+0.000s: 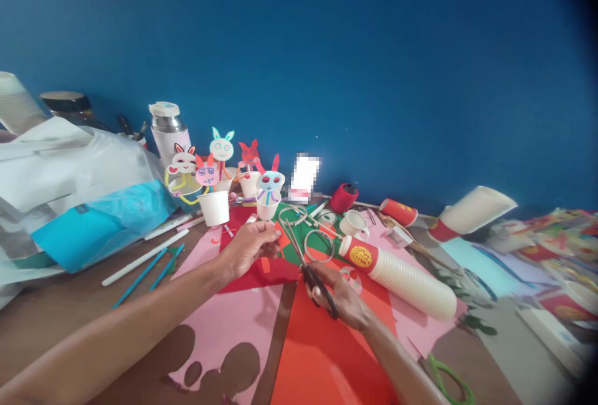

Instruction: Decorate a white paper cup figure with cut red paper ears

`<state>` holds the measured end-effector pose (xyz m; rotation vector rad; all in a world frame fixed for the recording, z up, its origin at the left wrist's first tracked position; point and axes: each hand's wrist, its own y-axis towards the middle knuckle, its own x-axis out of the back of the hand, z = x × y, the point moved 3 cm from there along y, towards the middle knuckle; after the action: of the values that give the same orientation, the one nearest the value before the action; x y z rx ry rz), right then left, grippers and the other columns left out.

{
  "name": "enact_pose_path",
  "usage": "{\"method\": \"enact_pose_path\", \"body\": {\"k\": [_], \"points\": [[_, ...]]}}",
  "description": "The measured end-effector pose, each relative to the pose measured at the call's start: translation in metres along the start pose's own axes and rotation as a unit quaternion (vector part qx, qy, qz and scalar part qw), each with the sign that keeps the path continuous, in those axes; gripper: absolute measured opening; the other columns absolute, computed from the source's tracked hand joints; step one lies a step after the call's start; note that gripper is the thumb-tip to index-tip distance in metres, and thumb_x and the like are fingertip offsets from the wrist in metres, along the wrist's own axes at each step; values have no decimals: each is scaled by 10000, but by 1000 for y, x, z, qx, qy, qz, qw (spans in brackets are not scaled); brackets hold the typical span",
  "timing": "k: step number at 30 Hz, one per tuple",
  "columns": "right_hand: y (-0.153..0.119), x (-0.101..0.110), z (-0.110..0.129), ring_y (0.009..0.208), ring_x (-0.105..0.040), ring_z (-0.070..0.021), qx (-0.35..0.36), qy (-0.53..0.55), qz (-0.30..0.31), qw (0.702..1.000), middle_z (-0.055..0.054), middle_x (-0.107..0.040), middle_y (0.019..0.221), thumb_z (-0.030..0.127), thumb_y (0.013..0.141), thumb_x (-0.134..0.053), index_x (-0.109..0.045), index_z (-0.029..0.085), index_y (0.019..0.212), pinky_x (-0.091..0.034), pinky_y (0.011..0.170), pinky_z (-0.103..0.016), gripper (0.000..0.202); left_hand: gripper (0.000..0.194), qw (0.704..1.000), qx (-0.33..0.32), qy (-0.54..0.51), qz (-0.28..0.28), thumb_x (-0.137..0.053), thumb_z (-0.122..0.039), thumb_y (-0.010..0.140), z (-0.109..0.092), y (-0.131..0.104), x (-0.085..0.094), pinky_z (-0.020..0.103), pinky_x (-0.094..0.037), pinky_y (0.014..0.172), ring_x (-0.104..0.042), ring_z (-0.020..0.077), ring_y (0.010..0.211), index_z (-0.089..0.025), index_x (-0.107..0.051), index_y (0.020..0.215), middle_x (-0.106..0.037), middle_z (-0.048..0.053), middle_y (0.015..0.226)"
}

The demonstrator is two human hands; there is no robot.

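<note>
My right hand (pixel 343 296) is wrapped round the black handles of a pair of scissors (pixel 306 263), whose blades point away and to the left, slightly apart. Close to the blade tips, my left hand (pixel 256 244) is closed in a pinch on a small piece of orange paper (pixel 281 238), partly hidden by the fingers. Beneath both hands lie red paper (pixel 247 281), orange paper (pixel 322 355) and pink paper (pixel 243 318) with shapes cut out of it. Just beyond my left hand stand several white cups with paper animal faces, one of them a blue-faced figure (pixel 270 185).
A long stack of paper cups (pixel 406 280) lies right of my right hand. Pens, a white flask (pixel 169 128) and plastic bags (pixel 93 187) are at the left. Rings of tape (pixel 319 246), a small white mug (pixel 354 223) and a bright phone (pixel 304 176) sit near the blue wall.
</note>
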<state>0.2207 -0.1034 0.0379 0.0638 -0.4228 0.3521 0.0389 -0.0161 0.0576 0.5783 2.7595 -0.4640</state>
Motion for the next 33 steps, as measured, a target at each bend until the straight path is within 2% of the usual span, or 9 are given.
{"method": "enact_pose_path", "body": {"k": [10,17,33], "points": [[0,0,2,713,-483,-163,-10,-26,6,1000,-31,-526,804,424,772,-505,-523,195,1080,-414,665,-290,383,196,999,-13,17,-25,-677,-257,640,0,1,2,249,-470,568,-574,98,529,-135,-529,599,-590,-18,572],[-1,-3,3,720,-490,-163,-19,-22,12,1000,-21,-534,796,350,768,-524,-529,198,1064,-412,681,-291,332,197,1000,-16,23,4,-660,-244,656,3,2,1,252,-475,560,-569,95,521,-137,-511,586,-606,-7,593],[1,-5,2,658,-471,-136,-21,15,4,1000,1,-520,732,252,746,-526,-550,188,1020,-401,622,-261,283,197,1000,15,22,5,-667,-250,641,5,1,0,252,-479,546,-576,100,514,-137,-517,580,-623,7,583]]}}
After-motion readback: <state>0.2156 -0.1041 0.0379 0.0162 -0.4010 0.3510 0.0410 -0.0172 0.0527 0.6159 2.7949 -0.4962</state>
